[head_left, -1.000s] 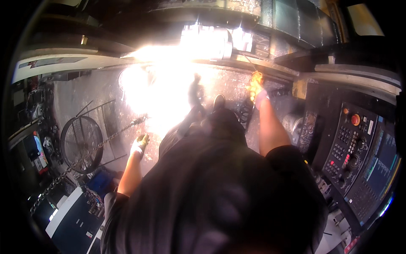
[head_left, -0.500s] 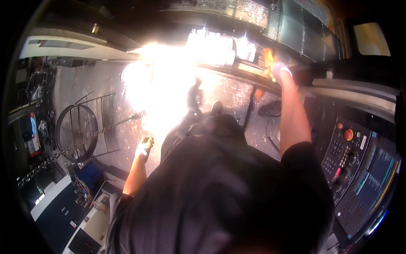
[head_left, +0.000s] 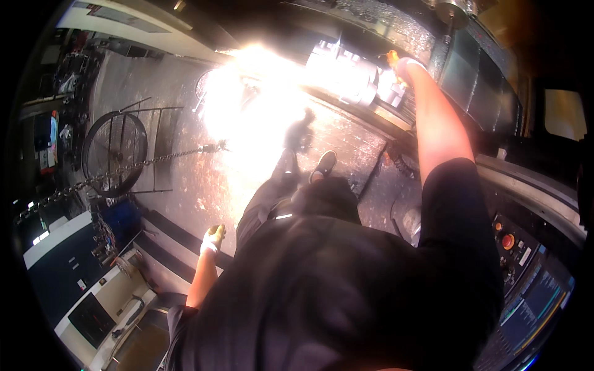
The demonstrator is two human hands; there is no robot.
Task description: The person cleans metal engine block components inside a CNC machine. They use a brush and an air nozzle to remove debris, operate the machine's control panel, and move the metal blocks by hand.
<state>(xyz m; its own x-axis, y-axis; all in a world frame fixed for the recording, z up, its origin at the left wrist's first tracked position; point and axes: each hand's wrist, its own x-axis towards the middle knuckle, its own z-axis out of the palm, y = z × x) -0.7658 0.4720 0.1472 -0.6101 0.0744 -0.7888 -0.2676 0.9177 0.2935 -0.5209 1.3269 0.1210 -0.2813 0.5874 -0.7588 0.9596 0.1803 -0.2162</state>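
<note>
My right arm stretches out to the far right, into a machine. My right hand [head_left: 403, 69], in a yellow-orange glove with a pale cuff, is beside a shiny metal cylindrical part [head_left: 359, 83]. Glare and the hand's angle hide its fingers, so whether it grips anything does not show. Low on the left, my left hand [head_left: 213, 238] hangs away from the machine in a yellowish glove. Its fingers are loosely bent and slightly apart, and no object shows in it.
Strong glare washes out the floor ahead of my shoes [head_left: 323, 166]. A chain [head_left: 130, 170] crosses the left side before a round black-rimmed frame [head_left: 114, 154]. A control panel [head_left: 526, 284] with a red button stands at lower right. Metal machine covers [head_left: 479, 80] lie far right.
My right hand has moved farther in, past the end of the bright metal part. The view has shifted and turned; the control panel sits lower right. My left hand still hangs at my side.
</note>
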